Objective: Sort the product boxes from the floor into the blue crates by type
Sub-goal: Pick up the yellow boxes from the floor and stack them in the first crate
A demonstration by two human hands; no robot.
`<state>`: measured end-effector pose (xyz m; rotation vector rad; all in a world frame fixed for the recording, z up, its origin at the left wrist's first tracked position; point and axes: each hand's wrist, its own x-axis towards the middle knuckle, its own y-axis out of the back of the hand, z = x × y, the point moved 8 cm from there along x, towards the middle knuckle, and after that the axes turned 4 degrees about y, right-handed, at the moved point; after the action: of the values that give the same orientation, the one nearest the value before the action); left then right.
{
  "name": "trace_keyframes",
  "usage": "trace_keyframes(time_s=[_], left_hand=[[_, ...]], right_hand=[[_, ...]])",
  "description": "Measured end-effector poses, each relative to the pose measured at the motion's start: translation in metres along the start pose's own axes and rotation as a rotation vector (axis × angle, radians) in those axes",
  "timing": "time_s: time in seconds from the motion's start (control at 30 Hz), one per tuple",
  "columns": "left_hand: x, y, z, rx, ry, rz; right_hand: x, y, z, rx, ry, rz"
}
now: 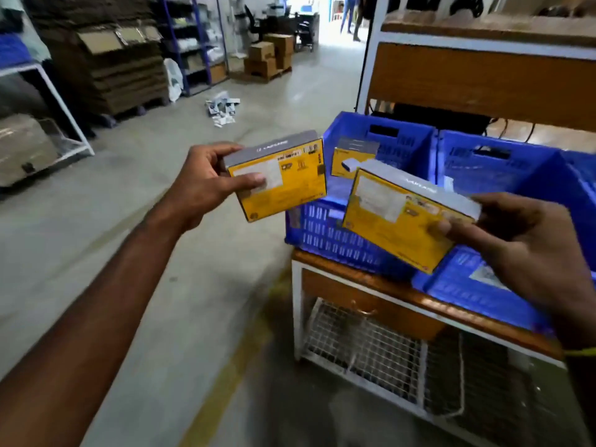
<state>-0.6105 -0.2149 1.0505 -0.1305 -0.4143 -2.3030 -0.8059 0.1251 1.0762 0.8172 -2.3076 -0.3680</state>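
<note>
On the far left, flattened corrugated cardboard (106,69) sits in tall stacks. Farther along the smooth concrete floor (161,195) lies a loose heap of small product boxes (222,108). The left hand (200,185) pinches a flat rectangular yellow box (280,182), thumb on its printed face, grey edge up, long axis rising slightly rightward. Just beside it a slotted blue plastic crate (322,233) rests on a wooden-topped table (380,283), with another carton (350,162) inside. Over the crate, the right hand (529,246) grips a second yellow box (396,224), which slopes down to the right.
</note>
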Motion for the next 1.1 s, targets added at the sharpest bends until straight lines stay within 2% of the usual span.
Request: trace_keyframes(time_s=[0.13, 0.3, 0.47, 0.67, 0.77, 0.9, 1.1], left_hand=[[0.064, -0.052, 0.026, 0.057, -0.042, -0.033], [0.142, -0.095, 0.026, 0.208, -0.034, 0.014], [0.195, -0.135, -0.002, 0.439, 0.003, -0.039], [0.253, -0.182, -0.042, 0.508, 0.025, -0.142], [0.284, -0.199, -0.053, 0.593, -0.021, -0.21], [0.305, -0.234, -0.061, 0.783, -0.119, -0.381], [0.267, -0.304, -0.102, 1.08, -0.471, -0.777]], right_hand=[[0.04, 0.046, 0.035, -0.076, -0.01, 0.151], [0.114, 0.051, 0.071, -0.216, -0.054, 0.294], [0.181, 0.027, 0.121, -0.271, -0.174, 0.277], [0.225, 0.006, 0.173, -0.291, -0.305, 0.286], [0.236, 0.005, 0.202, -0.289, -0.383, 0.314], [0.25, -0.001, 0.219, -0.388, -0.383, 0.302], [0.268, -0.013, 0.235, -0.529, -0.296, 0.163]])
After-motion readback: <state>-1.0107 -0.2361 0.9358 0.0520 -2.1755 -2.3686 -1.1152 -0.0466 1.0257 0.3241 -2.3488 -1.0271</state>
